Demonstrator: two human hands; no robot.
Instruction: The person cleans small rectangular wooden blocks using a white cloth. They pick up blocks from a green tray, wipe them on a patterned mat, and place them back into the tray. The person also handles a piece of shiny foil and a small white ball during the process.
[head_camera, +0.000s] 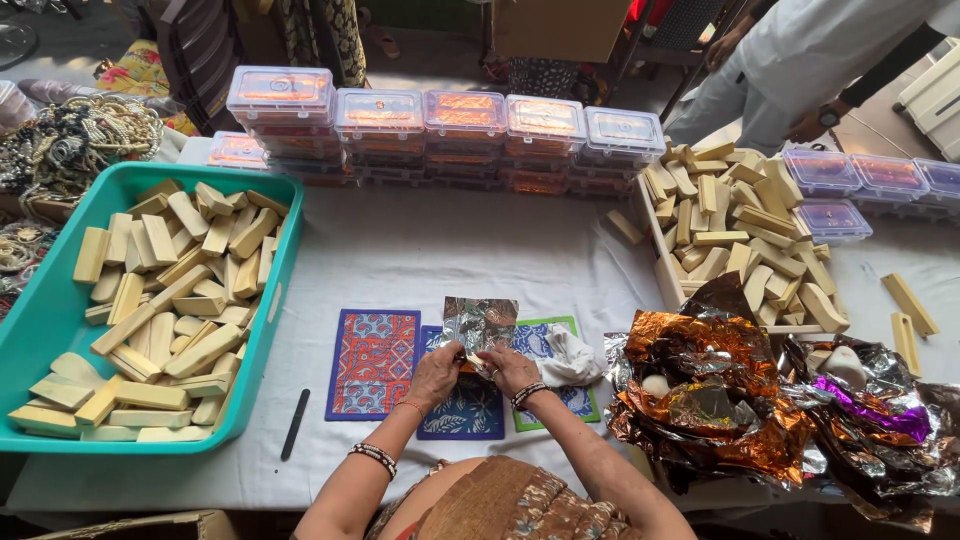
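My left hand (437, 372) and my right hand (508, 370) meet over small patterned mats: a red one (372, 362), a blue one (462, 412) and a green-edged one (545, 345). Both hands grip a sheet of silver foil (479, 322), which stands up crumpled above the fingers. What the foil covers is hidden. A white cloth (572, 358) lies just right of my right hand.
A teal tray (40, 320) of cream bars sits on the left, a wooden tray (660, 265) of bars on the right. Stacked clear lidded boxes (465, 125) line the back. Crumpled copper and purple foil (730, 400) lies to the right. A black stick (295, 424) lies near the tray. Another person (800, 70) stands beyond.
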